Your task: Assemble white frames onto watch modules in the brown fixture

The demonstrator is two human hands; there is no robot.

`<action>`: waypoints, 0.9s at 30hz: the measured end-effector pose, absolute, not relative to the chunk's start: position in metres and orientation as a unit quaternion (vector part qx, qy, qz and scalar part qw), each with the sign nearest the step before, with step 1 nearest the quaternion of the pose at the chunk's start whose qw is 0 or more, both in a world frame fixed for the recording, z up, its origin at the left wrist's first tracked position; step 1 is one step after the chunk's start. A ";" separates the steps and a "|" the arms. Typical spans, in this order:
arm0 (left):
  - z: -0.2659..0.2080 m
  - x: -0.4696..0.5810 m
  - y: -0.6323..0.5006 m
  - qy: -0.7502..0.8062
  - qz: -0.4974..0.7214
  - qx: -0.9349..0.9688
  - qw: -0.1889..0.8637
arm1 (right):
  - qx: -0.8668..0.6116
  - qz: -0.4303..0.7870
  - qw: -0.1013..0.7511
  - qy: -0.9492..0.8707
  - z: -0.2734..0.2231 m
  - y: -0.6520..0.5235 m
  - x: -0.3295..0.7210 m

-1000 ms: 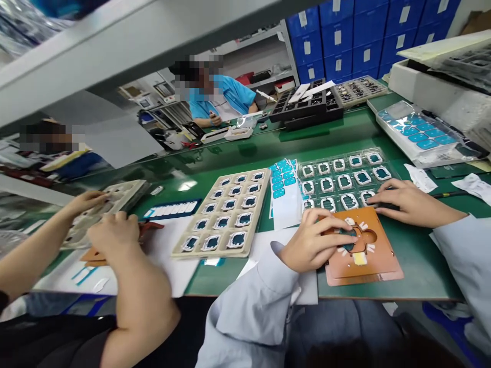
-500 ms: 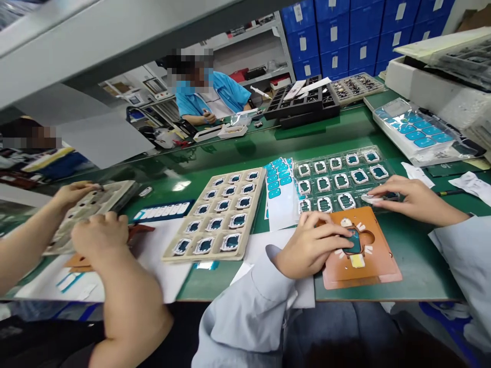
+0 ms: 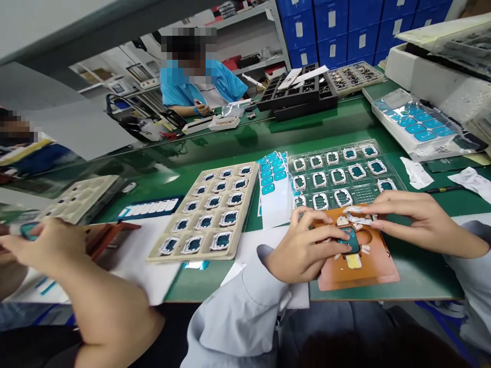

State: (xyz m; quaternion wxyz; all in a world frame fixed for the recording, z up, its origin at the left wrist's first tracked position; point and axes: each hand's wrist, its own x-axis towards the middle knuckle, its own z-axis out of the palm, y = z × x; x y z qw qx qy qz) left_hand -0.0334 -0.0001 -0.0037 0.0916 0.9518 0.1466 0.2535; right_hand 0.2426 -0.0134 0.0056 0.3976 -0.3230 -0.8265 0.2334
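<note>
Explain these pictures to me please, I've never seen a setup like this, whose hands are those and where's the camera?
There's no robot: these are a person's bare hands, and every picture comes from one camera on that person's head, looking forward and down. The left hand rests its fingertips on a teal plate in an orange fixture. The right hand pinches a whitish part above it. On the green tabletop, a clear plastic tray and a beige tray hold white-rimmed frames. The bare arm at left belongs to a co-worker.
</note>
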 end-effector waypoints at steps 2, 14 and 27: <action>-0.003 -0.033 0.000 0.152 0.250 0.951 0.095 | -0.352 0.220 0.395 -0.820 0.005 -0.014 0.242; -0.003 -0.032 -0.001 0.128 0.259 0.952 0.104 | -0.367 0.192 0.387 -0.824 0.005 -0.008 0.249; -0.004 -0.034 -0.002 0.168 0.318 0.931 0.067 | -0.342 0.165 0.361 -0.852 -0.006 -0.002 0.254</action>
